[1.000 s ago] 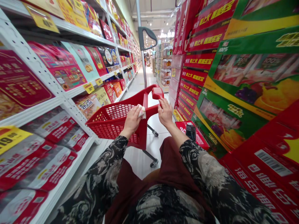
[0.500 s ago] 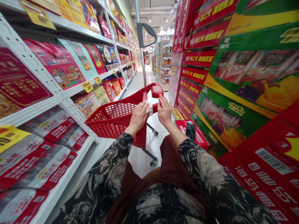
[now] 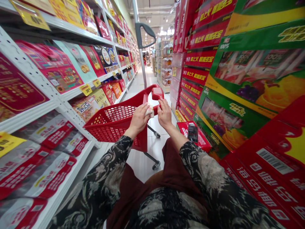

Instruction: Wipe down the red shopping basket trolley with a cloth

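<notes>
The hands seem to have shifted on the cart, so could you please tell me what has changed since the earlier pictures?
The left hand has moved toward the right hand, carrying the white tissue with it, so the hands are now closer together. Nothing was let go. The red cart and shelves stayed as they were, apart from a slight shift of the whole view.

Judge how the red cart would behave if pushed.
The red cart is probably light, given its thin plastic mesh basket. Its small casters should roll easily on the smooth tile floor. Its tall pole might make it slightly top-heavy.
</notes>
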Demonstrator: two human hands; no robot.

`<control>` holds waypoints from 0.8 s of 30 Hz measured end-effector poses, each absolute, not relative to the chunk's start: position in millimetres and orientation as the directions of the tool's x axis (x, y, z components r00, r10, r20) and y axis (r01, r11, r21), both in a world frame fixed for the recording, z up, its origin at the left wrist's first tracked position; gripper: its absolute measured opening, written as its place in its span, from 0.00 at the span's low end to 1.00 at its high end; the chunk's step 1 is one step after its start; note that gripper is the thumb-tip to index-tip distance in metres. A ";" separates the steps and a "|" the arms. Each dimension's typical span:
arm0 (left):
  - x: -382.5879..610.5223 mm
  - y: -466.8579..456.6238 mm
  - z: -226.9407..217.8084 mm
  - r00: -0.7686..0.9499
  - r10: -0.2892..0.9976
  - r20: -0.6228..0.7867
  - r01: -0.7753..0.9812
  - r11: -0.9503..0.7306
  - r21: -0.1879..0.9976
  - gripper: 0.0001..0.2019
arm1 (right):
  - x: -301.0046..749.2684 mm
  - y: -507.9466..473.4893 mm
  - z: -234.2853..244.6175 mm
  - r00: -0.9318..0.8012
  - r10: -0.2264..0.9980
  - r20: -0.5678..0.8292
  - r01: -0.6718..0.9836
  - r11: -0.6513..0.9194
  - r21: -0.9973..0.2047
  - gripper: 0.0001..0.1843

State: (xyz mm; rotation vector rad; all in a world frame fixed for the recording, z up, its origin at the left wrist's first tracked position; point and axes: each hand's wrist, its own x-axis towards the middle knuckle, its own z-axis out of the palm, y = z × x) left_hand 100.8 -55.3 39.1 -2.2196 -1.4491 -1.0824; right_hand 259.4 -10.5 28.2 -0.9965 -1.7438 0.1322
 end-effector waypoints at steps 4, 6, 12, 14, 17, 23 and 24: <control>115.2 -53.6 48.1 0.251 0.670 0.698 0.868 -0.475 0.144 0.21 | 260.8 -10.5 28.0 -0.085 0.671 0.736 0.546 0.649 -0.529 0.23; 108.0 -54.7 44.3 0.240 0.680 0.693 0.879 -0.455 0.141 0.21 | 261.2 -10.3 28.1 -0.090 0.667 0.740 0.540 0.657 -0.526 0.23; 63.6 -61.8 20.4 0.159 0.681 0.715 0.910 -0.381 0.161 0.21 | 260.6 -9.6 30.0 -0.106 0.676 0.729 0.544 0.653 -0.526 0.23; 51.9 -63.8 14.1 0.123 0.680 0.723 0.918 -0.356 0.178 0.21 | 260.4 -9.7 30.7 -0.115 0.681 0.723 0.548 0.651 -0.526 0.23; 45.5 -64.6 10.5 0.082 0.675 0.733 0.924 -0.328 0.198 0.21 | 259.7 -10.9 32.1 -0.122 0.696 0.708 0.556 0.639 -0.532 0.23; 73.8 -57.5 24.9 0.133 0.665 0.735 0.901 -0.390 0.190 0.21 | 254.6 -16.6 42.9 -0.094 0.712 0.696 0.585 0.605 -0.540 0.21; 79.5 -56.5 27.6 0.149 0.666 0.731 0.897 -0.403 0.184 0.21 | 253.3 -17.6 45.4 -0.107 0.702 0.705 0.584 0.618 -0.526 0.20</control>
